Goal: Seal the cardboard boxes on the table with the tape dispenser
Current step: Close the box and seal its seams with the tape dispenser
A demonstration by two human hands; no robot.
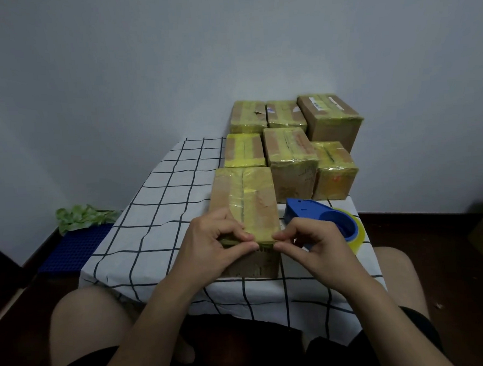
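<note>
We cannot read the white label (318,105) on the far box (335,129), while our left hand (209,240) and right hand (317,244) both pinch yellowish tape (261,236) at the near top edge of the front box (243,194), the blue tape dispenser (314,210) lying just right of it on the table (152,215).

left hand (218,240): curled, pinches near edge of box (243,194) | right hand (313,242): curled, pinches same edge | forearms angled inward

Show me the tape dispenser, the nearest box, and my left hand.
tape dispenser (306,211), head view, blue body.
nearest box (246,193), head view, taped top.
left hand (212,240), head view, back of hand.
</note>
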